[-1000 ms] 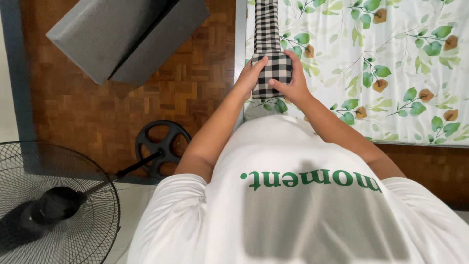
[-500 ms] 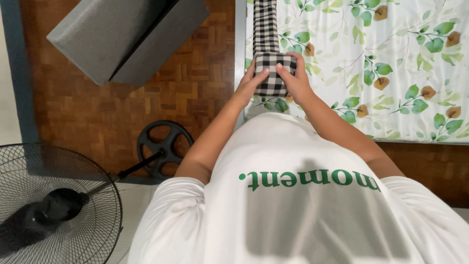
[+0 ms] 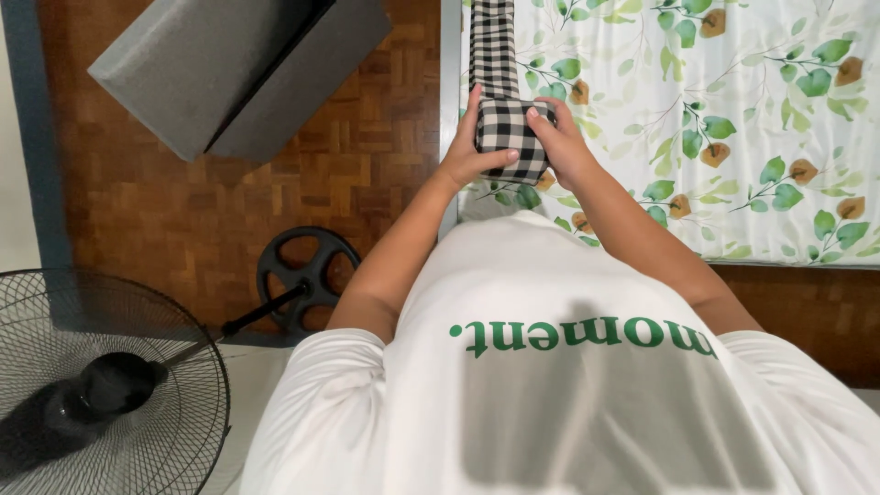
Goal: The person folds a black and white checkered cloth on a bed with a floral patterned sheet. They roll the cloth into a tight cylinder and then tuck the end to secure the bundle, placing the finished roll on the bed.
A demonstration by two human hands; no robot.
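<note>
While both hands grip it, the rolled end of the checked cloth (image 3: 507, 137) sits upper centre of frame, w/ the unrolled strip running up to the top edge over the leaf-print sheet (image 3: 733, 119). Vs a sec ago the roll looks a bit fatter and sits slightly further up the strip, so rolling seems to be moving along, w/ a good length left flat. Left hand (image 3: 467, 151) clamps the roll's left side, thumb across the front; right hand (image 3: 559, 147) clamps the right side, fingers over the top. Roll is between the palms, touching both, just above the white shirt (image 3: 568, 403). Lower left: standing fan (image 3: 101, 385); upper left: grey box (image 3: 229, 64) on parquet floor (image 3: 137, 211).
</note>
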